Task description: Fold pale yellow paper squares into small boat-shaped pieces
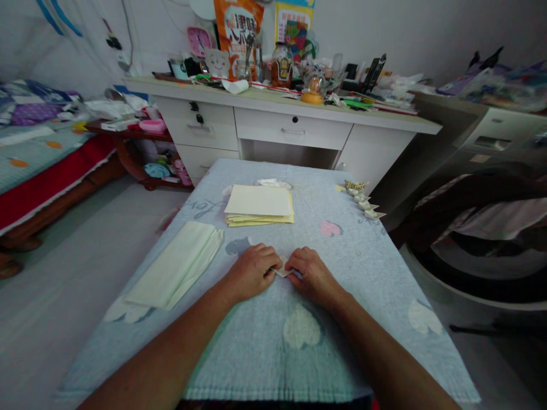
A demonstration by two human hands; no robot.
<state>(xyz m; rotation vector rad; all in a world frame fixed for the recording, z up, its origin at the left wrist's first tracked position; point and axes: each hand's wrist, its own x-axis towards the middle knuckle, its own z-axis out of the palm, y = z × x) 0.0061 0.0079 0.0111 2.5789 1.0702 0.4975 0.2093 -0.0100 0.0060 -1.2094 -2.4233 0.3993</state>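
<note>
Paper piece (282,270): small, pale and folded-looking, between the two hands, on the near side of the stack and in line with its right half; I cannot tell whether it rests on the cloth or just above it.
Left hand (255,271): fingers curled closed, pinching the left end; best used as the steady side.
Right hand (313,277): fingers likewise closed on the right end; small, even pressure should serve better than pulling, which could tear it.
Crease: line up the edges before pressing, then run a fingertip outward from the middle.
Cloth (363,341): soft-looking and perhaps giving, so a firm press matters.
Stack (258,202): flat sheets, apart from both hands.
Folded sheets (177,265): left and near of the stack; keep the left forearm off them.
Pointed paper shapes (365,202): in a row, well right of the stack.
</note>
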